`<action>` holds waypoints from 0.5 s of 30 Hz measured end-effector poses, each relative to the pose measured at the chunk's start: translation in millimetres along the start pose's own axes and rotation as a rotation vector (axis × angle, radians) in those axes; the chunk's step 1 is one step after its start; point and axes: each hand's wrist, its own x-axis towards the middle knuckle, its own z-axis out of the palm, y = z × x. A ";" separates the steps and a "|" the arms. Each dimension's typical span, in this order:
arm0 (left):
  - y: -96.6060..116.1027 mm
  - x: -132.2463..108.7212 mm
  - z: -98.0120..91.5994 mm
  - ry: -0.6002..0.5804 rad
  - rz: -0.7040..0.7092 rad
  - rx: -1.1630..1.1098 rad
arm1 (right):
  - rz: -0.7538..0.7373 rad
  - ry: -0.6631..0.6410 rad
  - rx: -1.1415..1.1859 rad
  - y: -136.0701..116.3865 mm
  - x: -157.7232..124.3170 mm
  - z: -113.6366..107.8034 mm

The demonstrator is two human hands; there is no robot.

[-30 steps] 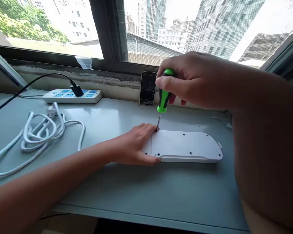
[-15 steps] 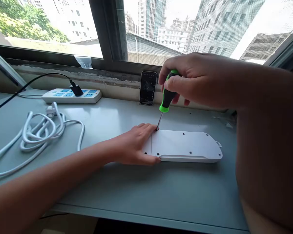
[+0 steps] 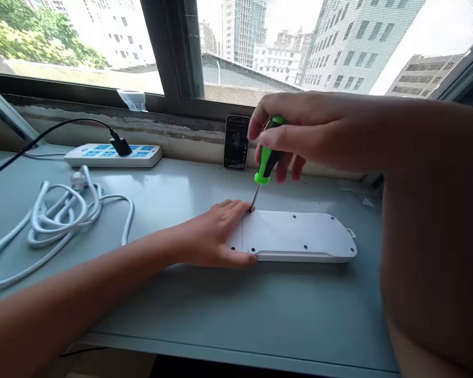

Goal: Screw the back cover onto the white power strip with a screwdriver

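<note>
A long white power strip (image 3: 291, 233) lies underside up on the desk, with several dark screw holes along its edges and a small loop at its right end. My left hand (image 3: 220, 236) grips its left end, thumb along the near side and fingers over the far side. In my right hand (image 3: 291, 131) is a screwdriver (image 3: 265, 160) with a green and black handle, tilted slightly. My fingers wrap around the handle's upper part. The shaft runs down to a hole at the strip's far edge, beside my left fingertips; its tip is hidden there.
A coiled white cord (image 3: 63, 215) with a plug lies on the left of the desk (image 3: 236, 315). Behind it stands another power strip (image 3: 145, 157) with a black plug (image 3: 120, 144) in it. A phone (image 3: 235, 143) leans at the wall below the window; a clear plastic cup (image 3: 133, 100) sits on the sill.
My right hand has turned slightly on the screwdriver, and the handle shows more green facing me. My left hand and the power strip keep their places; the whole view has shifted a little.
</note>
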 end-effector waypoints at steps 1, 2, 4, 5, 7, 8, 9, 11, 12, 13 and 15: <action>-0.2 0.0 0.2 -0.002 -0.002 -0.003 | -0.002 0.014 -0.014 -2.7 -0.4 0.9; -0.1 0.0 0.3 -0.003 -0.002 -0.005 | 0.008 0.039 -0.053 -4.9 -0.5 2.0; 0.4 0.0 0.2 -0.001 -0.002 -0.005 | 0.042 0.110 -0.135 -6.3 0.5 4.1; 0.8 0.1 0.0 0.000 -0.004 -0.005 | 0.057 0.122 -0.140 -5.4 1.2 4.5; 1.6 0.1 -0.7 0.000 -0.007 -0.005 | 0.064 0.086 -0.103 -1.3 2.3 3.4; 2.0 0.1 -1.1 -0.002 -0.005 -0.005 | 0.070 0.063 -0.086 1.1 2.3 2.1; 2.2 0.1 -1.5 -0.004 -0.001 -0.003 | 0.077 0.046 -0.077 3.1 2.1 0.8; 2.2 0.4 -1.9 -0.006 0.007 0.002 | 0.050 -0.002 -0.043 4.3 1.3 -0.8; 2.0 0.5 -1.8 -0.005 0.009 0.004 | 0.008 -0.033 -0.010 3.1 1.1 -0.6; 1.8 0.7 -1.7 -0.005 0.008 0.006 | -0.041 -0.052 0.021 0.7 1.2 0.5; 1.4 1.1 -1.1 -0.007 0.005 0.004 | -0.096 -0.015 0.015 -5.7 2.3 4.5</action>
